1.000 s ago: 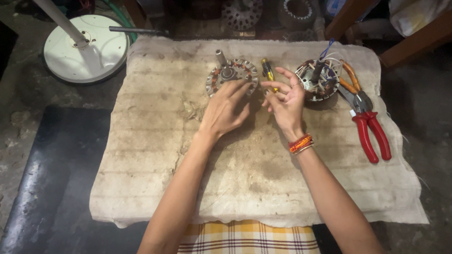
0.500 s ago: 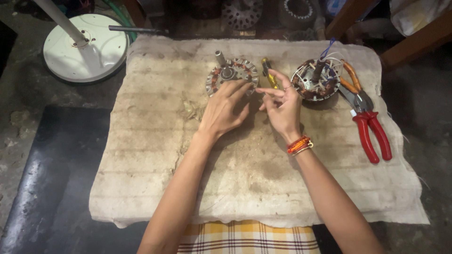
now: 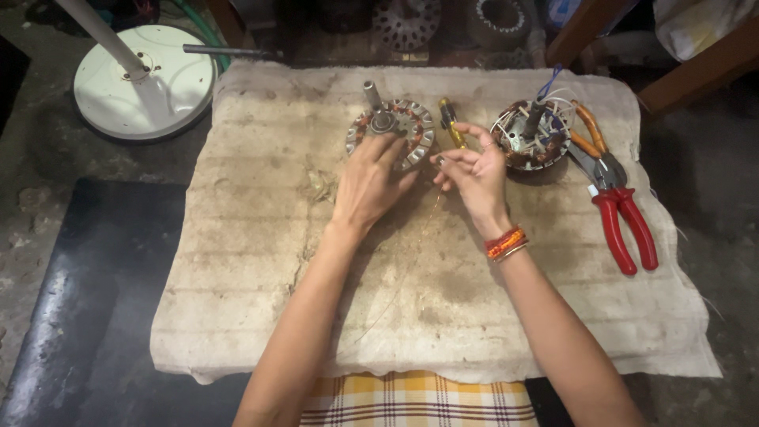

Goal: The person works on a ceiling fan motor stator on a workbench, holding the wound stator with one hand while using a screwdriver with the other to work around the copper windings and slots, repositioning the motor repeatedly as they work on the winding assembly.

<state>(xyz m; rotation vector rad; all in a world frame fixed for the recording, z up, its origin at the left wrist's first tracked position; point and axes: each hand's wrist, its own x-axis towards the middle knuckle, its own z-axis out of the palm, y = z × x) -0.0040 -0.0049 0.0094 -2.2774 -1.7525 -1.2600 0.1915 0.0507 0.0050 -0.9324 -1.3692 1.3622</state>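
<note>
My left hand (image 3: 373, 180) rests flat on the near edge of a round motor stator (image 3: 393, 130) with copper windings and an upright metal shaft, which lies on a worn cloth (image 3: 237, 261). My right hand (image 3: 471, 174) is just right of the stator, fingertips pinched on a thin copper wire (image 3: 431, 217) that trails down over the cloth toward me. A yellow-handled screwdriver (image 3: 451, 124) lies behind the right hand's fingers. An orange bangle sits on the right wrist.
A second wound stator (image 3: 528, 136) with a shaft stands right of my hand. Red-handled pliers (image 3: 621, 225) and orange-handled pliers (image 3: 587, 134) lie at the cloth's right side. A white round fan base (image 3: 142, 79) with a pole stands at the back left. More motor parts (image 3: 405, 20) sit behind.
My right hand has turned and drawn slightly right and toward me, pulling the thin wire away from the stator. The left hand stays on the stator.
</note>
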